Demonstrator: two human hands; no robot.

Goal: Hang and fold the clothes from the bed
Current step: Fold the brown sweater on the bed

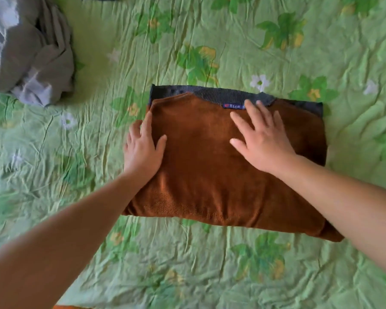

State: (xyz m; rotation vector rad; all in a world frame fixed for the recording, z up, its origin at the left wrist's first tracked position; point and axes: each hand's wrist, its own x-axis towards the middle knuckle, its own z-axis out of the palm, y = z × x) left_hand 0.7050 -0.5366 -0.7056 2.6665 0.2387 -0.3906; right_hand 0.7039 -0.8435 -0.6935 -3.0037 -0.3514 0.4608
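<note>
A folded brown fleece garment (pixel 210 175) with a dark ribbed waistband (pixel 221 94) along its far edge lies flat on the bed (pixel 187 275). A small blue label sits at the waistband's middle. My left hand (pixel 143 148) rests flat on the garment's left edge, fingers straight. Flat on the upper right part lies my right hand (pixel 259 137), fingers spread, fingertips reaching the waistband. Neither hand grips anything.
A crumpled grey garment (pixel 29 52) is heaped at the bed's far left corner. The green flowered bedsheet is wrinkled all around. A sliver of orange cloth (pixel 67 307) shows at the bottom edge.
</note>
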